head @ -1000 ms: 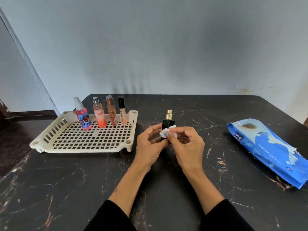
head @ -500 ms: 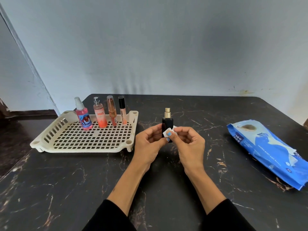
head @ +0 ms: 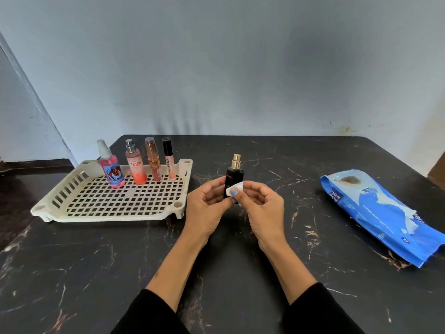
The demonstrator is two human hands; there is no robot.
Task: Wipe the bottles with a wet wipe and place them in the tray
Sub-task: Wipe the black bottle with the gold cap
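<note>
Tray (head: 60,201) front open; bottles (head: 134,165) behind

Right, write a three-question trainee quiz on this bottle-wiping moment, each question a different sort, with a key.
1. True or false: the black perfume bottle already stands in the cream tray.
2. How many bottles stand in the tray? A) two B) four C) six
3. Fill in: the right hand presses a ____ against the bottle that the left hand holds.

Key: 1 false, it is held above the table. 2 B. 3 wet wipe.
</note>
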